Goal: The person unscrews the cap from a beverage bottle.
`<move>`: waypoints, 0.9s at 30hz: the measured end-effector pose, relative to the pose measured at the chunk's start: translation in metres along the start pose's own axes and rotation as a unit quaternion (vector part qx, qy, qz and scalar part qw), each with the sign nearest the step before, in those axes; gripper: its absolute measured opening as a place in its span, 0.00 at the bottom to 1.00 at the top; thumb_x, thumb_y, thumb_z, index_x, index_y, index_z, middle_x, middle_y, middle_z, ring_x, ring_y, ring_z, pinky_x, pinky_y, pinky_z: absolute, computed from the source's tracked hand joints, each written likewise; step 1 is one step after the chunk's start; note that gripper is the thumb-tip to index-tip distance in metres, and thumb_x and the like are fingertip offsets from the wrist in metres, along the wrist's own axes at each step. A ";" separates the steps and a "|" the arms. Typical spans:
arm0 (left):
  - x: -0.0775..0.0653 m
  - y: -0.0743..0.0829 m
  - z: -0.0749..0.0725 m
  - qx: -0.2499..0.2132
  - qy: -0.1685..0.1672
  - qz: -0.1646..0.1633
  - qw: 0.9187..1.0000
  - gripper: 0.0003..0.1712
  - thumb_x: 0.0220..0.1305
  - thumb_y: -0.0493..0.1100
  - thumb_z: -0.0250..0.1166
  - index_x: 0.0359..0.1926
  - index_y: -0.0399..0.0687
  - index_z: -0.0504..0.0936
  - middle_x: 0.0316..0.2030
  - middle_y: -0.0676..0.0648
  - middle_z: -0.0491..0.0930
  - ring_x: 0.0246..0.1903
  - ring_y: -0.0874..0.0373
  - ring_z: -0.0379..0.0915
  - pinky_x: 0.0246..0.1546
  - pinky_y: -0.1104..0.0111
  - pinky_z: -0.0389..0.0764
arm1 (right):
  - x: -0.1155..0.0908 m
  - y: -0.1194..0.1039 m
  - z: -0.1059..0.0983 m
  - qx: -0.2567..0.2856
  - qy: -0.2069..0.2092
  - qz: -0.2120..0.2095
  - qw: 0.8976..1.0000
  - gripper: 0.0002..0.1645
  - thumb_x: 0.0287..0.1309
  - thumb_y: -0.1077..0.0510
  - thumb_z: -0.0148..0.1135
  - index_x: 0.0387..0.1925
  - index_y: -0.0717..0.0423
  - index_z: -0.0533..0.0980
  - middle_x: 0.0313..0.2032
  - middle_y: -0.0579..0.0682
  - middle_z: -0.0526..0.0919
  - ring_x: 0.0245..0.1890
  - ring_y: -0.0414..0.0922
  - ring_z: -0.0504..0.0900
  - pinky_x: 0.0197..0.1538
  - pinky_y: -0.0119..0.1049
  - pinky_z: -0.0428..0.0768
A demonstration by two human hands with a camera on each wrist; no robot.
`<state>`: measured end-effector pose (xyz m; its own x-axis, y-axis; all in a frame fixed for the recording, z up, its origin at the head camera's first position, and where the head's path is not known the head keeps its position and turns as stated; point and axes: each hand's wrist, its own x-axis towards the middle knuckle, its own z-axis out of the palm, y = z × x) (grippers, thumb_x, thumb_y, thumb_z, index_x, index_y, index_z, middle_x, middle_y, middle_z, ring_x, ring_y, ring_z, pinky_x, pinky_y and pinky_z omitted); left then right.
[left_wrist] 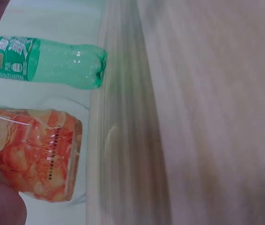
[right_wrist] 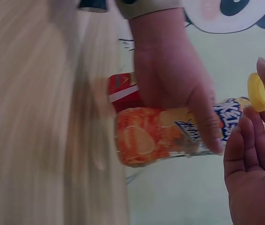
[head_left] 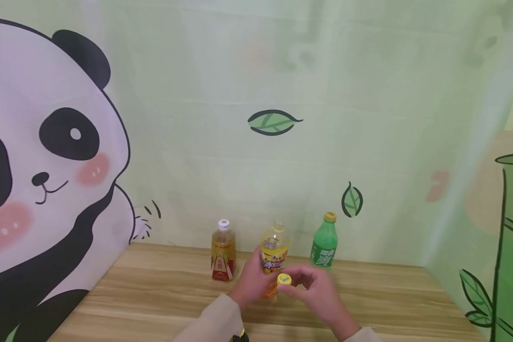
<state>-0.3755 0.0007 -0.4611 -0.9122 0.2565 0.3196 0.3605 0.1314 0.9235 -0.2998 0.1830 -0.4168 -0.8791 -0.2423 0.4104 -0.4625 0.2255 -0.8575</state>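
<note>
In the head view my left hand [head_left: 253,280] grips a clear plastic drink bottle [head_left: 274,254] with a yellow and orange label, held upright. The bottle's neck is bare, with a yellow ring below its mouth. Between thumb and fingertips my right hand [head_left: 318,289] pinches a yellow bottle cap [head_left: 284,279], in front of the bottle and apart from its mouth. From the right wrist, the cap [right_wrist: 259,92] shows its hollow underside, and my left thumb lies across the label. The bottle's orange lower part [left_wrist: 39,154] appears in the left wrist view, its base close to the tabletop.
A brown-gold drink bottle [head_left: 223,254] with a white cap stands left of my hands. Behind them to the right is a green bottle [head_left: 324,242] with a yellow cap. The wooden table [head_left: 154,289] meets a panda-printed backdrop [head_left: 196,118] at its back edge.
</note>
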 end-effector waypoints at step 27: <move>0.038 -0.017 -0.004 0.088 0.027 -0.014 0.996 0.39 0.57 0.46 0.78 0.65 0.49 0.68 0.55 0.47 0.82 0.56 0.50 0.80 0.61 0.49 0.80 | 0.021 0.055 0.021 -0.126 -0.091 0.082 0.984 0.14 0.48 0.53 0.81 0.36 0.55 0.87 0.32 0.47 0.90 0.31 0.37 0.84 0.35 0.29 0.83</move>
<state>-0.4176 0.0044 -0.4641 -0.9297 0.1997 0.3094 0.3590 0.3049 0.8821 -0.3412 0.1704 -0.4624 -0.9201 -0.3423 0.1907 -0.3495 0.4971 -0.7942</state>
